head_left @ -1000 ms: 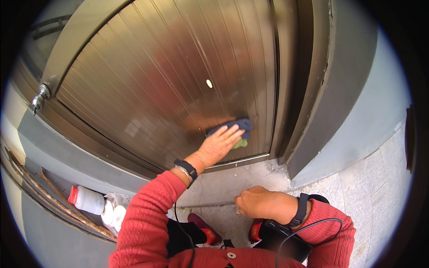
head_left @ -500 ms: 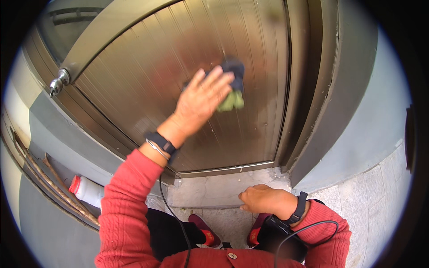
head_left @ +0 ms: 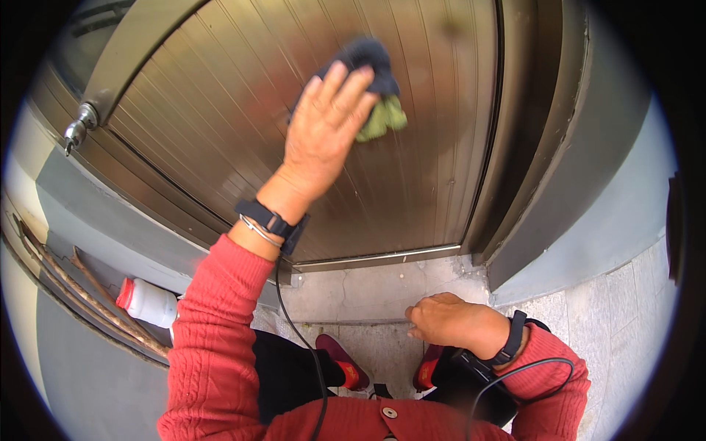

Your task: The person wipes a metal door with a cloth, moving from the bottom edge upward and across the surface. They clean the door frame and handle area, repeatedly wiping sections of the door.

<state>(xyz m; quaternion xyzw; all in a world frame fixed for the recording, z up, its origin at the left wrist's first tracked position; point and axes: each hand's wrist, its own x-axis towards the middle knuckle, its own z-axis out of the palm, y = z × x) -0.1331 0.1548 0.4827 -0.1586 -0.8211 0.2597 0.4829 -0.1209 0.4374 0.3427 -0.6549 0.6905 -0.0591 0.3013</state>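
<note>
My left hand point(head_left: 323, 121) presses a cloth point(head_left: 368, 57) against a brown metal door point(head_left: 243, 140) with vertical grooves. The cloth is dark blue-grey, with a green part point(head_left: 385, 117) showing below my fingertips. My fingers lie stretched over it, and much of the cloth is hidden under the hand. Low in front of my body, my right hand point(head_left: 456, 323) hangs above the doorstep with its fingers curled in. Nothing shows in it, though its palm is turned away from view.
A metal door knob point(head_left: 79, 126) sticks out at the left. Several wooden sticks point(head_left: 88, 301) lean by the wall, near a white bottle with a red cap point(head_left: 151, 303). Beneath the door is a stone step point(head_left: 353, 294). Black cables point(head_left: 305, 367) run along both my arms.
My left hand and the cloth have slid up the door. More of the cloth's dark part shows. My right hand stays curled; the whole view has shifted slightly.
</note>
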